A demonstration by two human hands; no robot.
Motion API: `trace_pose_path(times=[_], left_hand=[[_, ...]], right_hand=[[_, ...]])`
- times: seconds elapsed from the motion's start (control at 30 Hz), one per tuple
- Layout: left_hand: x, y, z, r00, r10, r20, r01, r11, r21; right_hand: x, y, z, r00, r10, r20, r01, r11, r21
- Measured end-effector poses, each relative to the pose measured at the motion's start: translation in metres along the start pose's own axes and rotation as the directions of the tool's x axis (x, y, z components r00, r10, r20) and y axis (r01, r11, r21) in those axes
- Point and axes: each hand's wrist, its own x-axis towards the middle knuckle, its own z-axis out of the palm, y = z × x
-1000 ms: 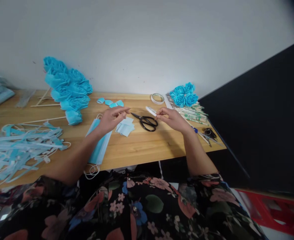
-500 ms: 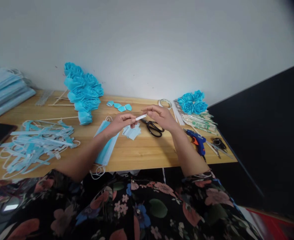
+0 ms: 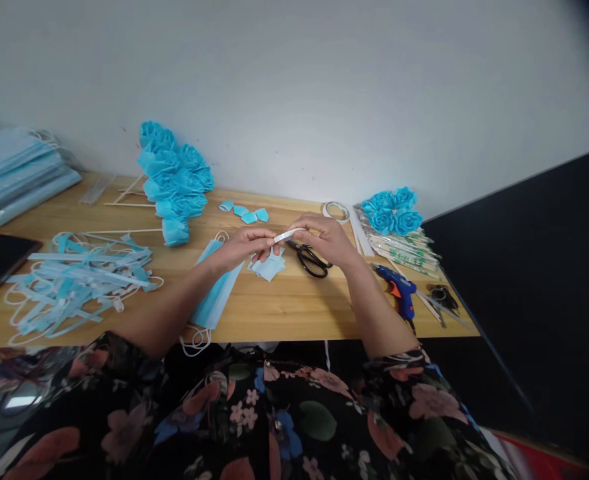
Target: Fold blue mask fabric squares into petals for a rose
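Observation:
A small white strip (image 3: pixel 285 236) spans the gap between my hands above the table, slightly bowed. The thumb and fingers of my left hand (image 3: pixel 247 245) pinch its left end. At the other end, my right hand (image 3: pixel 325 237) is closed on it with thumb and fingertips. Whether the strip is a flat piece seen edge-on I cannot tell. Below my left hand lie several pale blue cut squares (image 3: pixel 268 265), partly covered by its fingers. Black-handled scissors (image 3: pixel 314 261) rest under my right hand, and a blue face mask (image 3: pixel 217 293) lies beneath my left wrist.
On the left are a heap of cut mask strips (image 3: pixel 84 280), a phone (image 3: pixel 4 267) and stacked masks (image 3: pixel 19 173). Blue fabric flowers (image 3: pixel 177 180) stand behind, near cut petals (image 3: pixel 248 217). On the right are a tape roll (image 3: pixel 337 204), more flowers (image 3: pixel 393 212) and a glue gun (image 3: pixel 399 290).
My right hand has closed from spread fingers onto the strip's right end. The strip, straight before, is now bowed. My left hand keeps its pinch. The camera view has shifted slightly.

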Motion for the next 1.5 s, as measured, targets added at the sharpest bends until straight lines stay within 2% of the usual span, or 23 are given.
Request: trace_pose_path(times=[0.27,0.4,0.5,0.6,0.7,0.8,0.93,1.0,1.1,1.17,1.27,1.37,1.5], left_hand=[[0.002,-0.001,0.000,0.999,0.020,-0.041,-0.021,0.999,-0.043],[0.003,0.001,0.003,0.998,0.032,-0.057,-0.035,0.998,-0.056],[0.003,0.002,0.004,0.996,0.031,-0.083,-0.039,0.995,-0.088],[0.003,0.001,0.004,0.994,0.039,-0.103,-0.052,0.991,-0.121],[0.004,0.003,0.005,0.991,0.055,-0.123,-0.073,0.988,-0.140],[0.005,0.007,0.006,0.983,0.072,-0.166,-0.098,0.983,-0.155],[0.006,0.009,0.007,0.973,0.082,-0.216,-0.121,0.978,-0.171],[0.006,0.008,0.007,0.968,0.082,-0.235,-0.122,0.979,-0.162],[0.006,0.005,0.005,0.962,0.078,-0.262,-0.121,0.981,-0.151],[0.006,0.003,0.004,0.959,0.085,-0.271,-0.133,0.977,-0.164],[0.007,0.004,0.005,0.962,0.093,-0.257,-0.152,0.964,-0.219],[0.009,0.006,0.007,0.969,0.081,-0.231,-0.145,0.950,-0.276],[0.010,0.006,0.008,0.963,0.053,-0.262,-0.135,0.943,-0.304]], right_hand=[[-0.002,0.002,0.003,0.999,0.050,-0.020,-0.051,0.996,-0.074],[-0.008,0.004,0.004,0.984,0.075,-0.165,-0.090,0.992,-0.086],[-0.014,0.007,0.002,0.942,0.159,-0.297,-0.185,0.981,-0.062],[-0.018,0.012,0.001,0.913,0.220,-0.343,-0.243,0.970,-0.026],[-0.023,0.018,0.003,0.917,0.227,-0.329,-0.260,0.964,-0.061],[-0.030,0.023,0.005,0.925,0.257,-0.281,-0.321,0.923,-0.211],[-0.043,0.026,0.007,0.897,0.416,-0.151,-0.429,0.736,-0.524],[-0.047,0.024,0.010,0.864,0.499,-0.058,-0.417,0.646,-0.639],[-0.051,0.019,0.015,0.830,0.557,0.025,-0.370,0.584,-0.722],[-0.051,0.017,0.018,0.824,0.566,0.027,-0.367,0.570,-0.736],[-0.052,0.016,0.019,0.832,0.554,0.039,-0.356,0.586,-0.728],[-0.054,0.018,0.019,0.820,0.569,0.055,-0.367,0.598,-0.712],[-0.061,0.031,0.014,0.801,0.599,-0.014,-0.503,0.659,-0.560]])
